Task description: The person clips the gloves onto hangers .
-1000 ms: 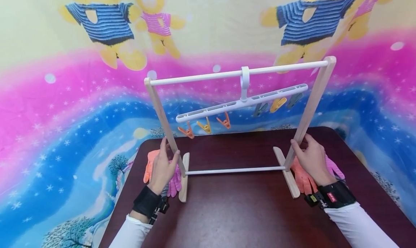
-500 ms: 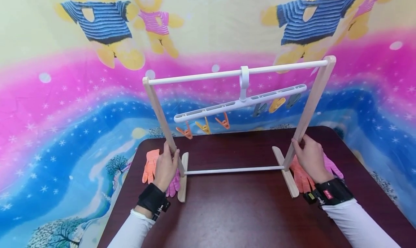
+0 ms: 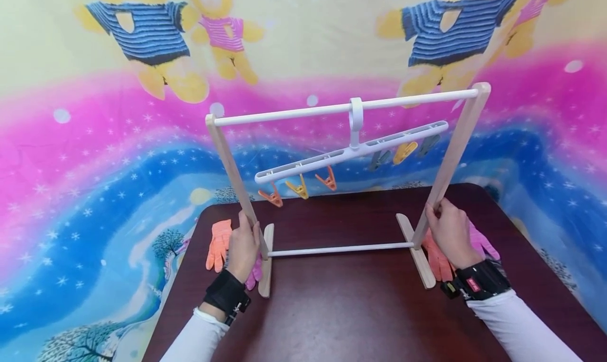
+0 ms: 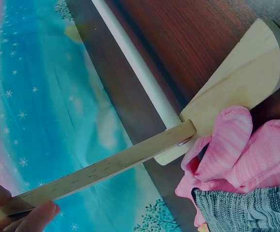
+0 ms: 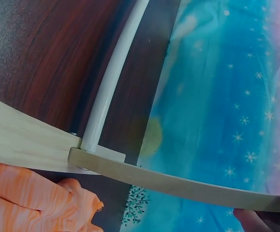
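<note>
A small wooden drying rack [image 3: 462, 140] with white rods stands on the table. My left hand [image 3: 244, 248] grips its left upright low down; in the left wrist view the thumb and fingers [image 4: 41, 217] pinch that post. On the other side my right hand [image 3: 450, 230] holds the right upright, its fingertips [image 5: 251, 220] against the wood in the right wrist view. From the top rod hangs a white hanger [image 3: 353, 152], tilted in view with its right end higher. Orange, yellow and grey clothespins [image 3: 299, 188] dangle along it.
Orange [image 3: 219, 245] and pink gloves [image 4: 236, 150] lie left of the rack, partly behind my left hand. More orange [image 3: 436, 256] and pink gloves [image 3: 481, 241] are by the right foot. A dark table [image 3: 351, 309] meets a printed backdrop [image 3: 303, 46] with bears.
My left hand has closed its grip round the left upright, and the right hand has tightened slightly lower on its post. The rack stays nearly in place, and the hanger sways slightly.
</note>
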{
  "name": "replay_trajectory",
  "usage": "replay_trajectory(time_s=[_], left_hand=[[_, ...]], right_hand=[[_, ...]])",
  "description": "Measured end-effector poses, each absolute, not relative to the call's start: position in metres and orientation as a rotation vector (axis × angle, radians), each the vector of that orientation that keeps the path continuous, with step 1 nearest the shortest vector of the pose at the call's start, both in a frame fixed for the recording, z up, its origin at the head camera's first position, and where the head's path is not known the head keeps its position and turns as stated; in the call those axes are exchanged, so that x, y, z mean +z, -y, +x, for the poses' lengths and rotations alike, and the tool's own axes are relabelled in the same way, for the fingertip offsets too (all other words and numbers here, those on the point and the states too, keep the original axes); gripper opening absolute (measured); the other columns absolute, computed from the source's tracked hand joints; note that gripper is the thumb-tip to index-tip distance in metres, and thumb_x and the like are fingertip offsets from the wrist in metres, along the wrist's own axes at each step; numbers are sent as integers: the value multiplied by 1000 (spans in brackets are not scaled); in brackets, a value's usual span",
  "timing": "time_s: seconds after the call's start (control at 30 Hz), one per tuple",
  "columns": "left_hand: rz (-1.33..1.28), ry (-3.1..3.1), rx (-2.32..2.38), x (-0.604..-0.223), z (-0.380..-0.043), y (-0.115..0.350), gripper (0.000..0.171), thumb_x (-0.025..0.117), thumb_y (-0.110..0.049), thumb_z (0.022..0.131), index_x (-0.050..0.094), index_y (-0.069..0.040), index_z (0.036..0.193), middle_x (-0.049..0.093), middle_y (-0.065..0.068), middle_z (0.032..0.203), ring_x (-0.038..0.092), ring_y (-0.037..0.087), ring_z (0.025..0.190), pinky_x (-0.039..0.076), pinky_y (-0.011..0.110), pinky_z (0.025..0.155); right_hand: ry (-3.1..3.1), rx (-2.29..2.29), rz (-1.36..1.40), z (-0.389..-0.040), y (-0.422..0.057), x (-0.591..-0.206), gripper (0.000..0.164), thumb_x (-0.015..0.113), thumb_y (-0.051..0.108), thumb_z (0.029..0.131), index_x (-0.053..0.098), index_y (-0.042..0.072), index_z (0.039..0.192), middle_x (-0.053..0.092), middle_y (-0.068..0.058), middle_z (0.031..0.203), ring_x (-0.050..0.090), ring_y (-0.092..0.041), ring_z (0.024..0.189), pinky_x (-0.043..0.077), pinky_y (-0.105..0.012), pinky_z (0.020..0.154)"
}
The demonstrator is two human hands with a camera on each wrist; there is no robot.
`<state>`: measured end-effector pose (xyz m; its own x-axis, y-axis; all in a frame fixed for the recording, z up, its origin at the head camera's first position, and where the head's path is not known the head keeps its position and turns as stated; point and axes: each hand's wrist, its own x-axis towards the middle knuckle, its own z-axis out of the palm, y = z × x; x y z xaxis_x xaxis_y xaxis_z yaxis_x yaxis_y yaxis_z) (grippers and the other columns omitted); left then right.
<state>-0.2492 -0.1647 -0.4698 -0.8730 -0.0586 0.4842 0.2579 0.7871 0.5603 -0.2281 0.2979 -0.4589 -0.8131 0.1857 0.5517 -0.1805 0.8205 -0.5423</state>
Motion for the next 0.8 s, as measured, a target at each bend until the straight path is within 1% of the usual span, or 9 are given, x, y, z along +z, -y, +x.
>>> replay_trajectory(time_s=[0.2,0.33,0.5,0.8], left_hand=[[-141,2507,-874,-469,-250,161,22,54,-16,105,45,-1,118,67,19,76,73,33,66,58,40,52],[-157,2492,-860,-469,-250,161,20,54,-14,104,45,0,115,66,19,74,71,32,63,57,38,50],[-172,2487,-871,-468,-250,162,19,54,-13,104,45,0,113,64,18,73,71,31,62,56,37,50],[-147,2511,-899,-468,-249,165,20,53,-14,105,45,-1,116,65,18,75,72,32,64,58,38,51]], right_hand=[[2377,772,-34,-227,-298,-457,22,58,11,100,60,-6,87,65,-26,69,65,-37,56,35,-26,42],[2378,761,-46,-226,-297,-458,22,58,11,100,60,-6,87,65,-26,69,63,-35,53,33,-27,41],[2388,752,-66,-226,-296,-459,23,58,12,101,59,-6,86,64,-26,68,62,-33,53,32,-27,41],[2389,740,-70,-227,-292,-460,24,58,12,100,58,-5,84,63,-25,67,62,-35,53,32,-27,42]])
